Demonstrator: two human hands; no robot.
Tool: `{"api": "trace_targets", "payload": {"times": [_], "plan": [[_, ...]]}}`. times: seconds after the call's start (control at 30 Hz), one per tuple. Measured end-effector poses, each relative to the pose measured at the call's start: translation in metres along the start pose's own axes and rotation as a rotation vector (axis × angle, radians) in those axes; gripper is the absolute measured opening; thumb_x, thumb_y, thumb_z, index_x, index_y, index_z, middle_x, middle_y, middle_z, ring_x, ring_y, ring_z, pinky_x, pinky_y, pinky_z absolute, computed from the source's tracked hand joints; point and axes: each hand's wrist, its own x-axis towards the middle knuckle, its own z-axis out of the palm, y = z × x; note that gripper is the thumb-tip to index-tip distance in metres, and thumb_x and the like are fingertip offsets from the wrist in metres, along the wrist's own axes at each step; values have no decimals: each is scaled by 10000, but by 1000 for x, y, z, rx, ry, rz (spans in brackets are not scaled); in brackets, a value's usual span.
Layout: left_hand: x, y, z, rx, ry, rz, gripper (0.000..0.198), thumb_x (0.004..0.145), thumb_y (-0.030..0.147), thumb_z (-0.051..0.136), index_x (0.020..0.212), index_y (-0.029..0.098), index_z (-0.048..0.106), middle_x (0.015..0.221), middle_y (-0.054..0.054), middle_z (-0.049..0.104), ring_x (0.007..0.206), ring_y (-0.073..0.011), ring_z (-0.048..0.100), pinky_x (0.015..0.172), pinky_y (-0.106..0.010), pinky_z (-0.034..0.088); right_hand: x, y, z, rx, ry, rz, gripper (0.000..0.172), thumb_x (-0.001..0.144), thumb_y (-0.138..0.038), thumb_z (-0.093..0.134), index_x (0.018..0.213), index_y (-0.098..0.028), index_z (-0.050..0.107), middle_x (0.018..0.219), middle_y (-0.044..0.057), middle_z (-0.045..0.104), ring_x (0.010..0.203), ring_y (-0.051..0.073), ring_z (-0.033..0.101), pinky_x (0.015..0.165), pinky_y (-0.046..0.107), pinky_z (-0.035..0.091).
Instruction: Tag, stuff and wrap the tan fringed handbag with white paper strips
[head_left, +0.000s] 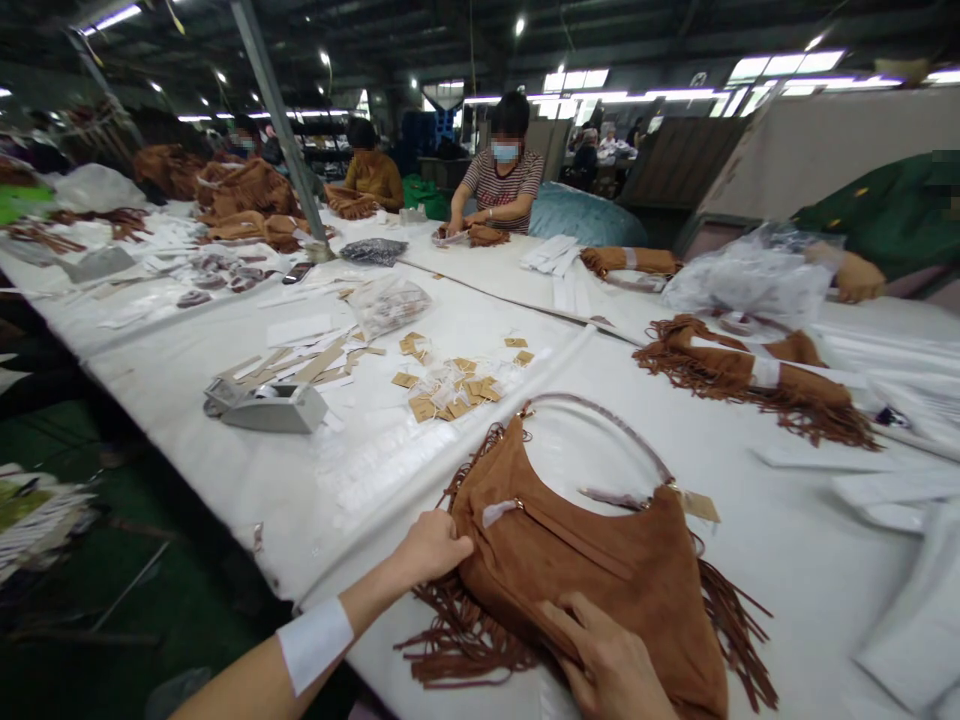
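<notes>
Note the matt, suede-like nap of the brown bag (pixel 600 560), set against the rough, stringy fringe (pixel 454 665) and the smoother handle (pixel 616 425) with its faint sheen. Compare the dull card of the tan tags (pixel 454 402), the hard, satin-smooth plastic look of the grey tape dispenser (pixel 281 408) and the smooth surface of the white table (pixel 161 385). Observe also the glossy, crinkled clear plastic of the wrapping (pixel 742 275).

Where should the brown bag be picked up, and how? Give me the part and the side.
Take the handle at mid-arc, likely best from above on the far side: it loops away from the brown bag, leaving an open gap, and joins both top corners, so the load should spread evenly. Avoid the loose fringe.
</notes>
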Motion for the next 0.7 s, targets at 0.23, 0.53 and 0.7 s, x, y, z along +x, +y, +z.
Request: {"api": "trace_targets", "payload": {"times": [0.23, 0.53, 0.7], "plan": [[-10, -28, 21, -108, 106, 7, 214, 704, 175, 445, 504, 181, 371, 500, 51, 337, 521, -91, 358, 510, -223, 222, -3, 6, 4, 49, -3, 86, 316, 876, -211, 441, 1143, -229, 610, 930, 74, 629, 905, 225, 615, 765, 332, 487], [-26, -15, -9, -145, 151, 337, 77, 817, 254, 515, 791, 197, 559, 804, -15, 595, 780, -168, 538, 716, -272, 397, 0, 1, 0, 42, 52, 94, 266, 891, -230, 438, 1080, -233, 624, 883, 57, 625, 854, 201, 603, 698, 287, 456], [-17, -6, -21, -242, 221, 279, 175, 843, 327, 535, 935, 195, 604, 859, -26, 604, 801, -176, 556, 756, -297, 431, -13, 1, 13, -108, 163, -11, 404, 783, -69, 446, 1124, -219, 603, 870, 64, 604, 809, 204, 593, 662, 291, 464]]}}
